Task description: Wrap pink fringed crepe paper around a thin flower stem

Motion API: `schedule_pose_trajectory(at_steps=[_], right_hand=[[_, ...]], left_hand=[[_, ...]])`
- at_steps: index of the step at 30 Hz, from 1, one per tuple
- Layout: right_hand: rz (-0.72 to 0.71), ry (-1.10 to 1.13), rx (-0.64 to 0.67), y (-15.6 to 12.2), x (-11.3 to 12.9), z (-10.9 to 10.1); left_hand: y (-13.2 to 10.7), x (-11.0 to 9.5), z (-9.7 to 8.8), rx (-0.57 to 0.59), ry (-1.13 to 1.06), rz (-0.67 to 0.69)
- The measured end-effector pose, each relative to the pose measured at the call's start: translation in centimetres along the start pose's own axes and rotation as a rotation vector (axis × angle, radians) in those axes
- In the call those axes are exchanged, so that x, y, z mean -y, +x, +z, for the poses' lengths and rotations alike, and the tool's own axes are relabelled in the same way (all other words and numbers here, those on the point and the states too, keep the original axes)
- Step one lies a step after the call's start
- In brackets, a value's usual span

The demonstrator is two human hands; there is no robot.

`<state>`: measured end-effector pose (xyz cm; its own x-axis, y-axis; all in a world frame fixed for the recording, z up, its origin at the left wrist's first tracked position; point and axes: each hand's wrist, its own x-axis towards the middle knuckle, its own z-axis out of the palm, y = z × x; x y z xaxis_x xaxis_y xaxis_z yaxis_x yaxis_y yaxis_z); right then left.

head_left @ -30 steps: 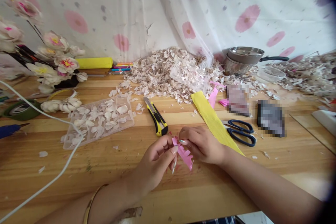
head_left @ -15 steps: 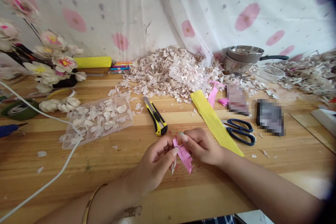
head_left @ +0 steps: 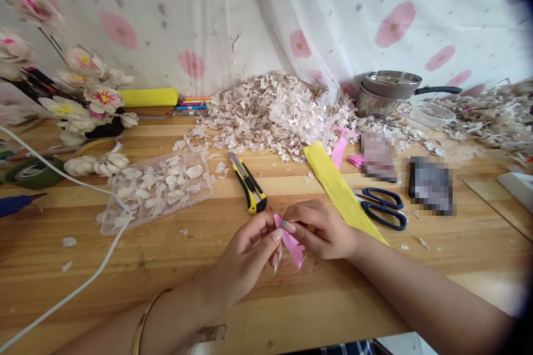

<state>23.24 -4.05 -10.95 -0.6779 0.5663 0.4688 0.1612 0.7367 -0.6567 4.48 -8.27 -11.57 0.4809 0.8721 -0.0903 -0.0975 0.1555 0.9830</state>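
Observation:
A small strip of pink crepe paper (head_left: 295,249) with a ragged, cut edge hangs between my two hands, just above the table. My left hand (head_left: 252,252) pinches its upper end between thumb and forefinger. From the other side, my right hand (head_left: 320,230) closes thumb and fingers on the same paper, close to the left fingertips. Past my hands lies a yellow and black utility knife (head_left: 249,184) with its blade out. A yellow crepe strip (head_left: 339,188) runs beside my right hand, with dark-handled scissors (head_left: 383,208) to its right.
A clear compartment tray (head_left: 109,223) of pale petals sits at left, crossed by a white cable (head_left: 94,277). Behind are a heap of dried petals (head_left: 250,111), metal pans (head_left: 389,91) and handmade flowers (head_left: 102,94). A blue glue gun (head_left: 14,205) pokes in at far left.
My right hand has shifted slightly left and down, its fingertips now closer to the left ones on the pink paper. The left hand keeps its pinch.

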Motion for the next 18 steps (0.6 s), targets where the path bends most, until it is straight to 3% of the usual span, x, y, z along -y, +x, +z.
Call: schedule_pose_trajectory(at_steps=[5,11,18], right_hand=[[0.027,-0.126,-0.04,0.18,0.15,-0.11],[0.084,-0.044,-0.014,0.19,0.37,-0.19],[-0.029,-0.092,-0.064,-0.04,-0.01,0.0]], left_hand=[[-0.02,0.03,0.06,0.001,0.052,-0.013],[-0.26,0.12,0.0,-0.013,0.106,-0.025],[0.06,-0.08,0.09,-0.018,0.077,-0.013]])
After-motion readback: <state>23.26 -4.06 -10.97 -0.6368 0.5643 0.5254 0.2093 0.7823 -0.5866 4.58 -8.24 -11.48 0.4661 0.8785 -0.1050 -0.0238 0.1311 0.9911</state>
